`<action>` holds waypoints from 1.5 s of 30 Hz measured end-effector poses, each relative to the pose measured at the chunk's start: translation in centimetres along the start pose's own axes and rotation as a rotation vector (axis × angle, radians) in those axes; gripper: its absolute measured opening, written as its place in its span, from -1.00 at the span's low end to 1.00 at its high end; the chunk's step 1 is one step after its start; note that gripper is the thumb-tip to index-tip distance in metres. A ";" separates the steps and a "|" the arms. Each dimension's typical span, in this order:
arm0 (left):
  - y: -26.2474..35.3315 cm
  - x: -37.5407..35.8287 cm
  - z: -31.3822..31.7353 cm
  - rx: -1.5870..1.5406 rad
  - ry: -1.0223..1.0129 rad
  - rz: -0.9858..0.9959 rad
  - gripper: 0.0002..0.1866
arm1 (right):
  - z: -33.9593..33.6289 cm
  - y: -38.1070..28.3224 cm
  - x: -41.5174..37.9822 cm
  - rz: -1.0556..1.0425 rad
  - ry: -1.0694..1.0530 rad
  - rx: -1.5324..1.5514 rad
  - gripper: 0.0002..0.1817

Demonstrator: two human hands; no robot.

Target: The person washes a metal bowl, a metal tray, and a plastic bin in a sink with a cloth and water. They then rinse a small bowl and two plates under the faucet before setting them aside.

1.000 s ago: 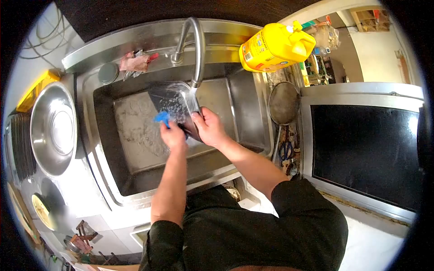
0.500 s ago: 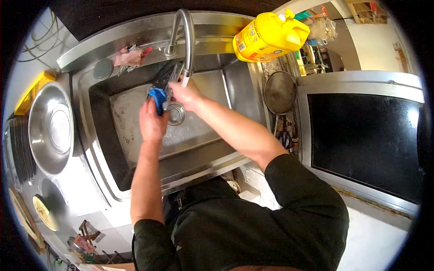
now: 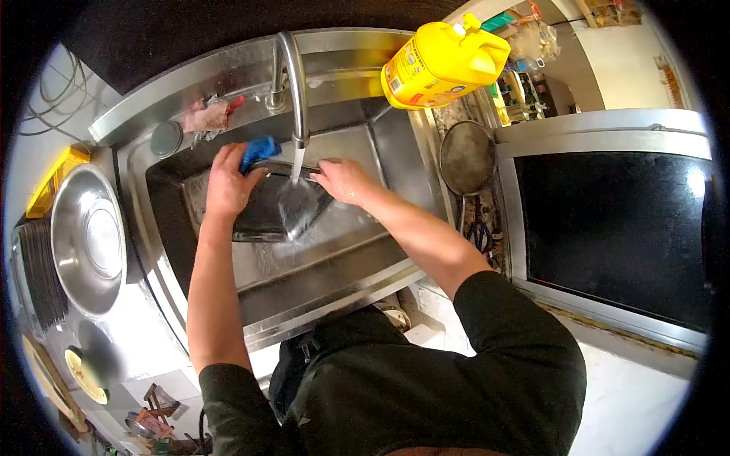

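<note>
A dark, flat tray-like item (image 3: 258, 209) is held tilted inside the steel sink (image 3: 342, 251), and water from the curved faucet (image 3: 295, 91) runs onto it. My left hand (image 3: 230, 181) grips a blue cloth (image 3: 260, 152), with its thumb at the dark item's left upper edge. On the other side of the stream, my right hand (image 3: 342, 181) pinches the item's right upper edge. The item's dark surface partly blends with the sink wall, and the water covers its middle.
A yellow jug (image 3: 441, 67) stands at the sink's back right corner. Right of the sink lies a round strainer (image 3: 468, 158). Crumpled cloth (image 3: 207, 115) and a round lid (image 3: 166, 140) rest on the back left rim. A steel bowl (image 3: 90, 239) is at the left.
The dark item has turned from edge-on to broad side up under the stream. My left hand has moved left and up with the blue cloth, and my right hand has shifted right.
</note>
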State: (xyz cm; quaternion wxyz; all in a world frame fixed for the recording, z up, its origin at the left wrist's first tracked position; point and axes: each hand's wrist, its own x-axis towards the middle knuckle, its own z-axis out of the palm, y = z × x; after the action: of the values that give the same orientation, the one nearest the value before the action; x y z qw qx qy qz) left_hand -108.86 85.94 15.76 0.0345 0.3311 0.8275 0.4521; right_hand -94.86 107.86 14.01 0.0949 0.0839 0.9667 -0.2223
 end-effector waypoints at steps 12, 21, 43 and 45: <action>0.8 -9.9 13.1 -0.265 0.219 -0.414 -0.73 | 6.0 -1.6 -2.9 0.435 0.199 0.529 -0.59; 1.4 -4.4 11.5 0.059 0.235 -0.085 -0.68 | 3.7 -4.6 -5.0 0.384 0.230 0.537 -0.55; -0.2 -12.0 10.6 0.381 0.357 -0.417 -0.64 | 6.0 -0.7 -1.8 0.388 0.269 1.232 -0.65; 1.8 -11.2 11.2 0.362 0.264 -0.315 -0.63 | 7.6 -1.1 0.1 0.343 0.322 1.412 -0.66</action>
State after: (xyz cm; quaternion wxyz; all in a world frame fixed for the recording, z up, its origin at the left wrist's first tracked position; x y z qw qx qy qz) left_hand -95.20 88.27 7.80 -0.0636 0.1371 0.9336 0.3250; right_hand -94.05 103.56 7.76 -0.0912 0.3062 0.5690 -0.7577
